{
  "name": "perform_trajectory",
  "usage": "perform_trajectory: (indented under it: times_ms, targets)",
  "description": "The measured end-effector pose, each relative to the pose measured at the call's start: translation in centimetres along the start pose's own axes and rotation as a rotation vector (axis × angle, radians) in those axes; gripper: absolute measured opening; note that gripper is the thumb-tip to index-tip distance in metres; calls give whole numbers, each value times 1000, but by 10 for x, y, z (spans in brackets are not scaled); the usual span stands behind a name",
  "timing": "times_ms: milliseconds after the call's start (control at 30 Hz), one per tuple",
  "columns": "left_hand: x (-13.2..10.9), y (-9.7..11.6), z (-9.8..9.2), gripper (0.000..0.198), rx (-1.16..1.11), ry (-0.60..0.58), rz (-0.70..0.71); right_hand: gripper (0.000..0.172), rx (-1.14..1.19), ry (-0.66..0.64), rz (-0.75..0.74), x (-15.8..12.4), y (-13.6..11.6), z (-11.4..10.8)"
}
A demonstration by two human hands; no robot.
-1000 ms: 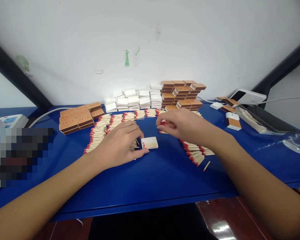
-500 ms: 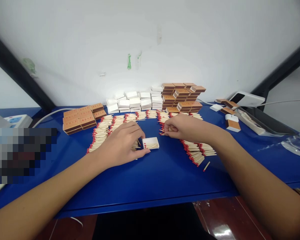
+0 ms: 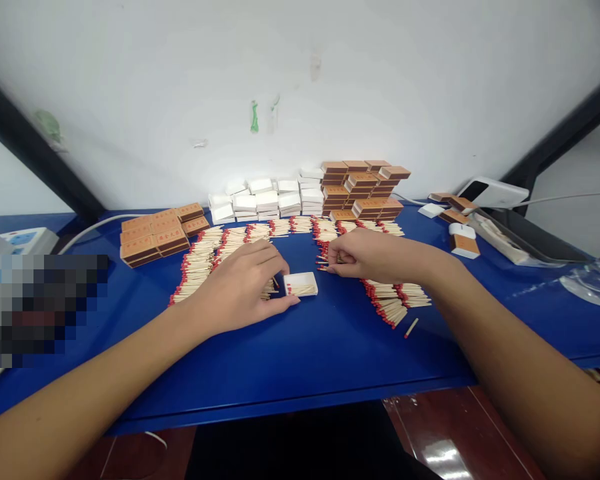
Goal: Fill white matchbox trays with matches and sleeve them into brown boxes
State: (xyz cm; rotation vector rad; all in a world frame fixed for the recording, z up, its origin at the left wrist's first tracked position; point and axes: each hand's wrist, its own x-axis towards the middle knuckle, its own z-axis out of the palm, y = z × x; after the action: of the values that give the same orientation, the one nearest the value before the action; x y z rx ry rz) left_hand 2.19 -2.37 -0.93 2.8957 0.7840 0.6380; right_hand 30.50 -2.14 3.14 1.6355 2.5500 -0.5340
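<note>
A small white matchbox tray (image 3: 310,281) lies on the blue table with a few red-tipped matches in it. My left hand (image 3: 253,280) steadies its left end, the thumb at the near corner and the fingers at the far one. My right hand (image 3: 357,255) is closed in a pinch at the matches right of the tray, and a match (image 3: 323,269) sticks out from the fingertips. Rows of matches (image 3: 193,270) spread behind and left of my left hand; more matches (image 3: 391,308) lie beyond my right wrist. Both palms are hidden.
White empty trays (image 3: 265,200) and brown matchbox sleeves (image 3: 365,190) are stacked along the wall. More brown matchboxes (image 3: 153,235) stand at the left. A single match (image 3: 411,328) lies at right, and a white device (image 3: 495,192) rests at the back right.
The view has shifted slightly. Both hands stay in nearly the same places, with the right fingers still pinched at the matches.
</note>
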Motion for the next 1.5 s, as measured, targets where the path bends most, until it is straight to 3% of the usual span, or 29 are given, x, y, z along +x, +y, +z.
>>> perform_trajectory:
  times_ms: [267,400,567,733,867,1000,1200,1500]
  targets:
    - [-1,-2,2,27,0,7,-3,24,90,119,-87,0,-1,2]
    - [0,0,2,28,4,9,-6,25,152,208,-196,-2,-14,8]
    - [0,1,2,26,15,2,-13,17,104,196,-273,0,-34,25]
    - [-1,-1,3,28,-1,2,-12,18,30,212,-254,-1,-32,21]
    - [-1,-1,3,29,-11,3,-8,22,-40,265,-115,-3,-16,3]
    - [-1,-2,3,29,-7,4,2,15,-110,200,-15,2,-2,-2]
    - [-1,-1,2,29,14,-6,-1,18,-136,124,12,7,0,4]
    - [0,-1,2,28,0,-10,-9,10,-83,122,3,5,-5,2]
